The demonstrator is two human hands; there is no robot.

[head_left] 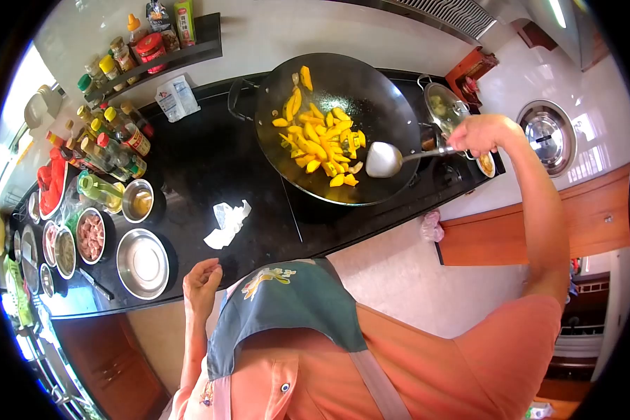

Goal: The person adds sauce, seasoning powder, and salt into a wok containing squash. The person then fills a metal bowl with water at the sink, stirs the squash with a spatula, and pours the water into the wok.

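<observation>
A large dark wok sits on the stove, with yellow-orange strips of what looks like pumpkin spread over its left and middle part. My right hand is closed round the handle of a wok spatula. The spatula's broad metal blade rests inside the wok, just right of the strips. By the counter's front edge, my left hand hangs with its fingers loosely curled and nothing visible in them. A crumpled white paper towel lies beyond it on the black counter.
An empty steel bowl, a bowl of chopped raw meat and a knife are at the left. Several sauce bottles stand behind them. A glass-lidded pot is right of the wok. A spice shelf hangs above.
</observation>
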